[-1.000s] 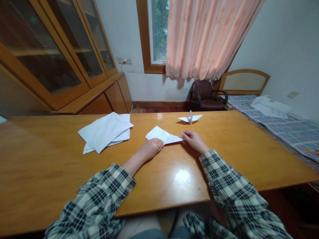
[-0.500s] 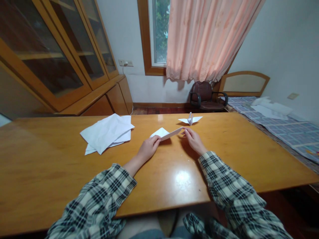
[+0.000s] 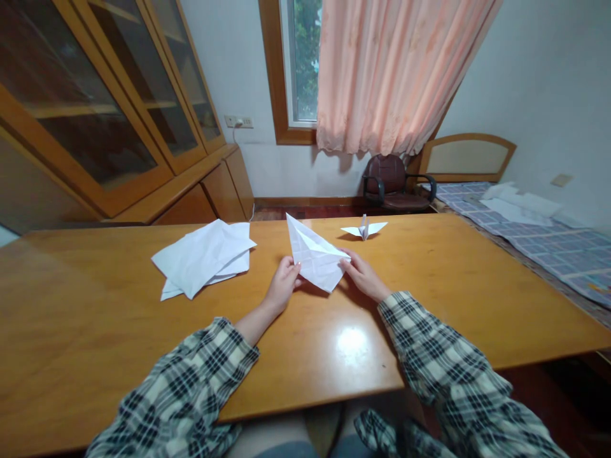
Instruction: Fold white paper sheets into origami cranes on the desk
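A creased, partly folded sheet of white paper (image 3: 316, 257) is held tilted just above the table, its long folded edge sloping down from upper left to right. My left hand (image 3: 285, 280) is closed on its left side, thumb on the front face. At the right corner, my right hand (image 3: 360, 270) pinches the paper between thumb and fingers. Behind the held sheet, a folded white paper crane (image 3: 364, 228) stands with both wings spread. Left of my left hand lies a loose pile of white paper sheets (image 3: 205, 257).
The wooden table (image 3: 305, 369) spans the view, its near edge by my lap. Beyond it are a dark office chair (image 3: 394, 184), a glass-door cabinet (image 3: 119, 127) on the left and a bed (image 3: 534, 229) with papers on the right.
The folded paper has turned from edge-on to show its broad creased face. Both hands have shifted slightly nearer me and still hold it. Crane and pile stay put.
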Demonstrator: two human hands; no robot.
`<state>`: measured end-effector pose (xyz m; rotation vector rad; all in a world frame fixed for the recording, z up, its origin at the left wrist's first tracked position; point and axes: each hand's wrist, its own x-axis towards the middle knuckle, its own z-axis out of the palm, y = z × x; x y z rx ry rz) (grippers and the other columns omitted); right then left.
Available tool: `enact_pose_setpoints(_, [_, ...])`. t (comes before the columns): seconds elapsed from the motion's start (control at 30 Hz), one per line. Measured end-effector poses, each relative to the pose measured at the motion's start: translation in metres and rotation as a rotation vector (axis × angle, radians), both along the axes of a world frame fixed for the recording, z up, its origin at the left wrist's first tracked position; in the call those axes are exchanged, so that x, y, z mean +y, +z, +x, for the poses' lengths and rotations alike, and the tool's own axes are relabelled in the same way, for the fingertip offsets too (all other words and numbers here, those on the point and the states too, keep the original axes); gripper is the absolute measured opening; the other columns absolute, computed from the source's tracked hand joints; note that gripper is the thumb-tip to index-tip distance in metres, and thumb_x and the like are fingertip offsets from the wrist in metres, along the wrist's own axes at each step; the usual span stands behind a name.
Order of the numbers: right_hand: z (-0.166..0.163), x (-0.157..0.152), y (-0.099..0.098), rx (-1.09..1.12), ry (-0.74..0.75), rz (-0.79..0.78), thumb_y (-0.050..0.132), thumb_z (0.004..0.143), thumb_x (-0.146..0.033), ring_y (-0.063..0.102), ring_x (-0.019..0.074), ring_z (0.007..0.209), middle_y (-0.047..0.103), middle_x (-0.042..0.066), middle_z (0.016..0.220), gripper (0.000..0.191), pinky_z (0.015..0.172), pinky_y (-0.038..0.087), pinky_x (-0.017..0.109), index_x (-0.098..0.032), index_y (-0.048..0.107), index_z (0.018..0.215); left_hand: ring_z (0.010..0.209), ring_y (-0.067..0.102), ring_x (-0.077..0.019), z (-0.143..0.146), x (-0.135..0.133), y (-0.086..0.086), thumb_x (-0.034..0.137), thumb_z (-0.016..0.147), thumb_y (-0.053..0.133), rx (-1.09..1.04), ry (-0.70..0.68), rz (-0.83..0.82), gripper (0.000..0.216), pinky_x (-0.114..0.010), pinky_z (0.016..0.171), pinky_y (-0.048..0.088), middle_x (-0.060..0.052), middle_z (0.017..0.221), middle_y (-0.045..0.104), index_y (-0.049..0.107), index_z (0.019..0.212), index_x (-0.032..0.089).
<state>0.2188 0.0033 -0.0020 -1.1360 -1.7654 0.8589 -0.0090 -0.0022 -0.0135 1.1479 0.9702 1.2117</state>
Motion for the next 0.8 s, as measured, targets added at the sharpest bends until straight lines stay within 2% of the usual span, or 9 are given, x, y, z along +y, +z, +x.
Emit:
enact_pose_setpoints(0.1, [-0.003, 0.002, -0.005, 0.108, -0.009, -0.053, 0.055, 0.088, -0.041, 0.058, 0.0196, 0.108, 0.058, 0.011, 0.129, 0.049, 0.096, 0.047, 0.036, -0.019, 0.048, 0.131, 0.066, 0.059, -0.0112, -0.003, 0.002, -0.003, 0.047, 0.083, 0.055, 0.088, 0.022, 0.062, 0.03, -0.02, 0.057, 0.045, 0.002, 0.076, 0.061, 0.044, 0.089, 0.02])
enact_pose_setpoints(0.2, [-0.004, 0.005, -0.01, 0.192, -0.009, -0.096, 0.059, 0.084, -0.04, 0.061, 0.0183, 0.095, 0.062, 0.01, 0.116, 0.051, 0.085, 0.051, 0.033, -0.019, 0.047, 0.129, 0.066, 0.058, -0.0124, -0.007, 0.003, -0.003, 0.045, 0.084, 0.055, 0.235, 0.034, 0.187, 0.027, -0.023, 0.062, 0.044, 0.003, 0.071, 0.06, 0.048, 0.087, 0.019])
enact_pose_setpoints(0.3, [-0.002, 0.007, -0.012, 0.206, -0.034, -0.123, 0.06, 0.082, -0.04, 0.059, 0.0159, 0.078, 0.064, 0.006, 0.094, 0.053, 0.071, 0.049, 0.029, -0.018, 0.047, 0.128, 0.06, 0.053, -0.0128, -0.012, 0.002, 0.002, 0.044, 0.085, 0.054, 0.463, 0.047, 0.252, 0.026, -0.023, 0.059, 0.039, 0.004, 0.06, 0.055, 0.051, 0.079, 0.019])
enact_pose_setpoints(0.4, [0.0, 0.007, -0.013, 0.172, -0.067, -0.109, 0.059, 0.082, -0.041, 0.053, 0.0142, 0.067, 0.059, 0.0, 0.078, 0.05, 0.061, 0.044, 0.027, -0.018, 0.048, 0.126, 0.058, 0.051, -0.0134, -0.016, 0.001, 0.007, 0.045, 0.086, 0.052, 0.647, 0.086, 0.301, 0.03, -0.023, 0.058, 0.036, 0.004, 0.058, 0.053, 0.05, 0.069, 0.019])
enact_pose_setpoints(0.63, [0.0, 0.003, -0.012, 0.038, -0.13, -0.032, 0.045, 0.09, -0.039, 0.043, 0.0126, 0.056, 0.045, -0.005, 0.062, 0.035, 0.057, 0.037, 0.026, -0.019, 0.051, 0.118, 0.069, 0.052, -0.0181, -0.022, 0.006, 0.007, 0.044, 0.088, 0.048, 0.947, 0.156, 0.399, 0.036, -0.027, 0.064, 0.036, -0.001, 0.063, 0.056, 0.052, 0.062, 0.02])
enact_pose_setpoints(0.8, [0.0, 0.004, -0.013, -0.093, -0.172, 0.005, 0.043, 0.091, -0.033, 0.046, 0.0148, 0.06, 0.045, -0.005, 0.062, 0.029, 0.062, 0.037, 0.027, -0.018, 0.05, 0.115, 0.07, 0.051, -0.0195, -0.021, 0.004, 0.01, 0.045, 0.089, 0.048, 1.166, 0.088, 0.394, 0.041, -0.029, 0.065, 0.034, -0.002, 0.061, 0.059, 0.052, 0.057, 0.02])
